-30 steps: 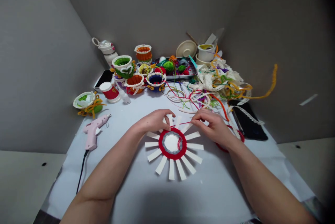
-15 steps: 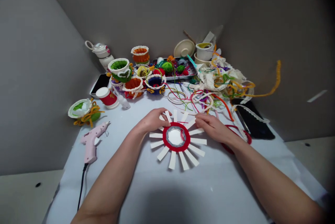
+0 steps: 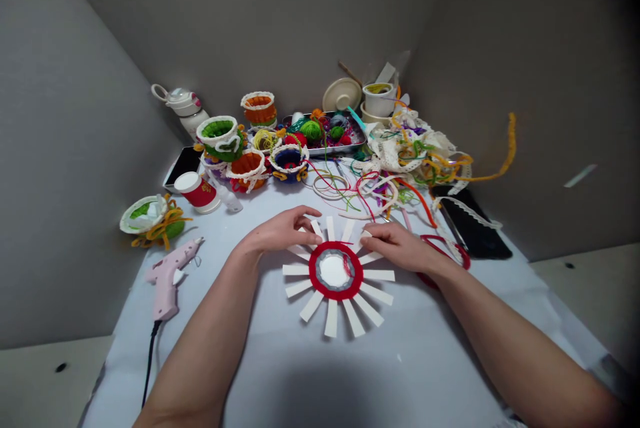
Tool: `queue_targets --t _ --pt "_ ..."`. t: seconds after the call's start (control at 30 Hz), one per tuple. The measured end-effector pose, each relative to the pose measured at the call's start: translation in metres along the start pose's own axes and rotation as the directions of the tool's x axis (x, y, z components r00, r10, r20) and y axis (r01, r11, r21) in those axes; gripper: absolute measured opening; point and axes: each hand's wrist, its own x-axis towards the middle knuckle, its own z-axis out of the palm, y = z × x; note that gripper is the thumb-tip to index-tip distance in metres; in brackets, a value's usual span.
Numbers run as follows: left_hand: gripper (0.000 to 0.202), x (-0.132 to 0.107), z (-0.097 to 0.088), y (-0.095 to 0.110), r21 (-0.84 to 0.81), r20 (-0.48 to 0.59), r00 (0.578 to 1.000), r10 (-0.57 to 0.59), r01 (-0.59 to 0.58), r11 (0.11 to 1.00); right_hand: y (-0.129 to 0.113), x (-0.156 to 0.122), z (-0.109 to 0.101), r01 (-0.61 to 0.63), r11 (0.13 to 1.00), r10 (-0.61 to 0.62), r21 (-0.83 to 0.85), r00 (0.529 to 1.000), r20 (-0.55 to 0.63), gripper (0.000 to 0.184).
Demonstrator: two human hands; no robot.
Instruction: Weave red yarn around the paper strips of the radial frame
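Note:
A flattened paper cup (image 3: 336, 273) lies on the white table, its wall cut into several white strips that fan out, with red yarn (image 3: 320, 283) wound in a ring around its round base. My left hand (image 3: 280, 232) rests on the strips at the upper left, fingers curled and pressing them down. My right hand (image 3: 397, 246) sits at the upper right edge of the fan, fingertips pinched together on the red yarn strand by the strips.
A pink glue gun (image 3: 167, 275) lies at the left with its cord. Yarn-covered cup baskets (image 3: 235, 148), a red cup (image 3: 197, 191), a metal tray of yarn balls (image 3: 325, 131), tangled lace and cords (image 3: 420, 161), and a black phone (image 3: 470, 221) crowd the back.
My right hand has come down closer to the fan's upper right strips. The view has shifted slightly; the left hand stays on the strips.

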Motion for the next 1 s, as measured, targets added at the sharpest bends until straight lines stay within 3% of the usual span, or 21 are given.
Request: queue_targets --t 0.13,0.27,0.37,0.53,0.67,0.83,1.0 --pt "0.078 0.007 0.004 0.014 0.120 0.021 0.999 0.033 -0.036 0.992 -0.004 -0.002 0.000 0.033 0.999 -0.035 0.019 0.996 0.081 0.045" --pt "0.072 0.023 0.017 0.026 0.276 0.255 0.967 -0.003 -0.070 0.959 -0.011 -0.003 0.002 0.084 0.996 -0.086 0.021 0.987 0.137 0.048" --pt "0.062 0.030 0.026 0.024 0.270 0.344 0.939 -0.022 -0.076 0.960 -0.014 -0.003 0.004 0.085 0.996 -0.089 0.031 0.985 0.150 0.049" --pt "0.052 0.026 0.026 0.009 0.205 0.222 0.975 0.025 -0.071 0.976 -0.010 -0.003 0.002 0.059 0.996 -0.060 0.065 0.998 0.007 0.038" --pt "0.052 0.019 0.021 0.002 0.202 0.145 0.989 0.027 -0.056 0.978 -0.006 -0.003 -0.006 0.037 0.998 -0.039 -0.044 0.998 -0.058 0.041" --pt "0.053 0.019 0.023 -0.004 0.153 0.151 0.988 0.007 -0.031 0.988 -0.013 -0.007 -0.014 0.061 0.976 -0.103 -0.207 0.974 -0.203 0.037" --pt "0.050 0.020 0.023 -0.007 0.103 0.183 0.983 -0.001 -0.018 0.995 -0.025 -0.014 -0.010 0.164 0.958 -0.234 -0.234 0.921 -0.313 0.029"
